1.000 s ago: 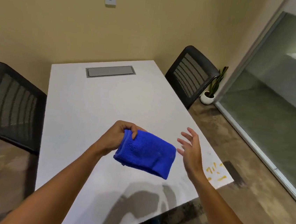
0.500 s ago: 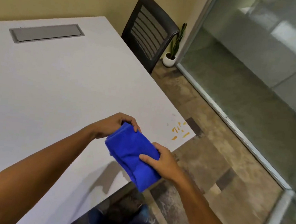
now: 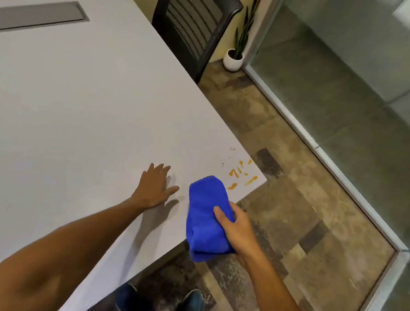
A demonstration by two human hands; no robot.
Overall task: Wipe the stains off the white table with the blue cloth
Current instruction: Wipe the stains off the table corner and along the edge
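My right hand (image 3: 235,228) gripped the blue cloth (image 3: 205,216), folded into a thick bundle, with my thumb pressed across its top and my fingers wrapped under its right side. The cloth hung over the near edge of the white table (image 3: 76,116), its far end raised above the surface near the table's near right corner and its lower end past the edge, above the floor (image 3: 293,215). The orange stains (image 3: 241,174) lay in that same corner, just beyond the cloth's far end and apart from it. My left hand (image 3: 155,188) was open and empty, palm down with the fingers spread, resting flat on the table close to the near edge, just left of the cloth. A black chair (image 3: 193,19) stood at the table's right edge, farther back.
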